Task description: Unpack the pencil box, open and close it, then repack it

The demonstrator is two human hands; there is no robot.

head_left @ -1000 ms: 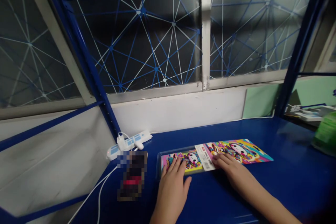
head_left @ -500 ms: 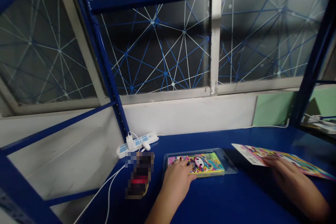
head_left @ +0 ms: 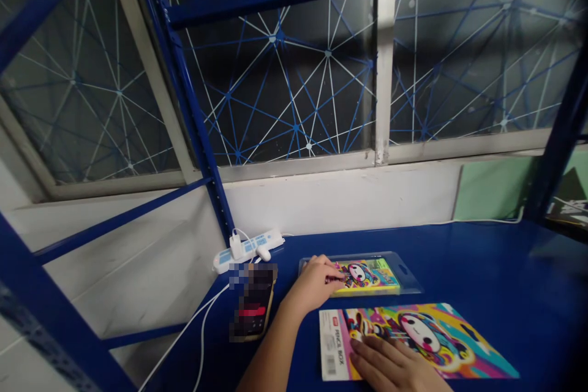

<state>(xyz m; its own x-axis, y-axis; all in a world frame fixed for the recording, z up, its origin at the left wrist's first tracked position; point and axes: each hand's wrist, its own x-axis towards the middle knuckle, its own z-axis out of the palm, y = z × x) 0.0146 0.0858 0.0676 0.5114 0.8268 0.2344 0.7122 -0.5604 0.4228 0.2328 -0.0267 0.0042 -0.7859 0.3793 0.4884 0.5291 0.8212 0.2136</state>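
Note:
A clear plastic pack (head_left: pixel 407 282) with a colourful pencil box (head_left: pixel 371 275) inside lies on the blue desk (head_left: pixel 496 269). My left hand (head_left: pixel 316 282) rests on the box's left end, fingers curled over it. A colourful cartoon card (head_left: pixel 427 340), printed "PENCIL BOX" on its white end, lies flat on the desk nearer to me. My right hand (head_left: pixel 390 367) lies flat on the card's near left part, fingers stretched out.
A phone (head_left: pixel 253 303) lies left of my left arm, with a white cable (head_left: pixel 193 334) trailing off the desk edge. A white power strip (head_left: pixel 248 247) sits by the wall. Blue shelf posts (head_left: pixel 197 128) frame the desk below a patterned window.
My right hand has slid the card off the plastic pack, out to the right, then down onto the desk in front of me. My left hand stayed on the box.

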